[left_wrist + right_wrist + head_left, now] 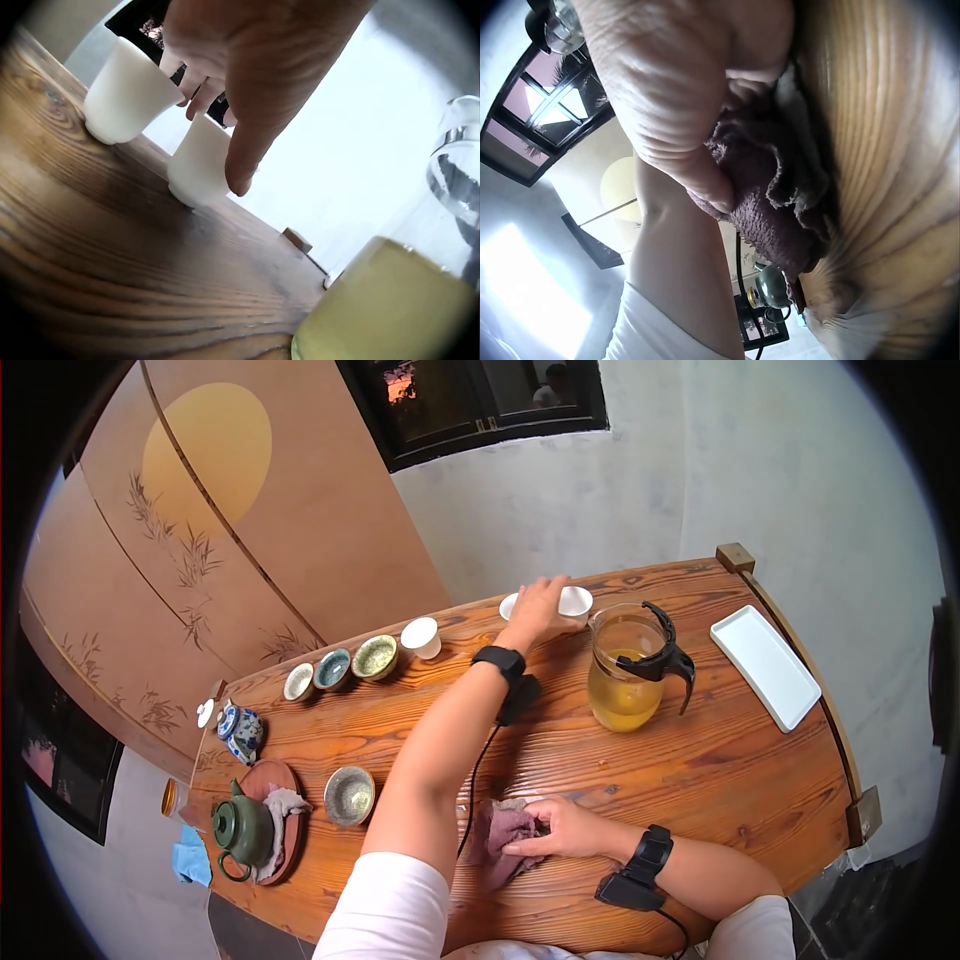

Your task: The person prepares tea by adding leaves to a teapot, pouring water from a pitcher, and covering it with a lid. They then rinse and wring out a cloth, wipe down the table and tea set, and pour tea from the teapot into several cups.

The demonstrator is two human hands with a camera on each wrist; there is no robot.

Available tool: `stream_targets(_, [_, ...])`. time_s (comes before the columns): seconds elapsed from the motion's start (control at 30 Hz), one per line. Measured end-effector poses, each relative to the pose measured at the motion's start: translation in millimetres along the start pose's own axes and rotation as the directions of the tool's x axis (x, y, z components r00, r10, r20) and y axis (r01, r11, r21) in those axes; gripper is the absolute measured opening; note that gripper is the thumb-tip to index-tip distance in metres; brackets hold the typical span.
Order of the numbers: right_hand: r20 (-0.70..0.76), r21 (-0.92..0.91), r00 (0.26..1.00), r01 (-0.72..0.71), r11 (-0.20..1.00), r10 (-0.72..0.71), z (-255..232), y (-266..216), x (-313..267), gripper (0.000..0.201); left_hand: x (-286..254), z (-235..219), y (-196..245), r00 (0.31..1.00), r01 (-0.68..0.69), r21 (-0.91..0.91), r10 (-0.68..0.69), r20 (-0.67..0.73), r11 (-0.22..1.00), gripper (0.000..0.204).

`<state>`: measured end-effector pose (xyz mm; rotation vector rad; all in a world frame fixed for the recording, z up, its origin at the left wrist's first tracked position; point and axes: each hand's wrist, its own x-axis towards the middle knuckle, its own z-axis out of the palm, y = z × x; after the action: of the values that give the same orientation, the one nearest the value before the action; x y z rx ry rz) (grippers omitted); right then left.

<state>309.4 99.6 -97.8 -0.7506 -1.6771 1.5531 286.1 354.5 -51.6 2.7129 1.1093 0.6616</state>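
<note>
My left hand reaches to the table's far edge, between two small white cups. In the left wrist view its thumb lies along the right-hand white cup, with fingers behind the rim, pinching it. The other white cup stands just to its left. Nearer my body, my right hand grips a crumpled purple cloth against the wooden tabletop. The right wrist view shows the thumb pressed on the folded cloth.
A glass pitcher of yellow liquid stands right of my left arm, beside a white tray. Leftward are a white cup, several bowls, a speckled bowl, a green teapot and a blue-white pot. Wrist cables trail down.
</note>
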Motion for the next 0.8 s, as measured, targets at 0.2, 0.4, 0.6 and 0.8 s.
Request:
stream_targets(0.2, [-0.014, -0.016, 0.999, 0.030, 0.999, -0.031, 1, 0, 0, 0.028, -54, -69, -29, 0.948, 0.009, 0.369, 0.109, -0.298, 0.929, 0.032])
stream_targets(0.4, [0.072, 0.178, 0.989, -0.139, 0.974, 0.128, 0, -6, -1, 0.028, -106, -98, -87, 0.958, 0.277, 0.537, -0.187, -0.217, 0.796, 0.031])
stream_targets(0.6, [0.081, 0.242, 0.983, -0.177, 0.954, 0.162, 1, -9, -1, 0.028, -107, -73, -119, 0.964, 0.265, 0.483, -0.216, -0.156, 0.834, 0.014])
stream_targets(0.8, [0.044, 0.147, 0.994, -0.105, 0.984, 0.100, 0, 0, -1, 0.026, -94, -64, -98, 0.980, 0.159, 0.371, -0.100, -0.174, 0.915, 0.013])
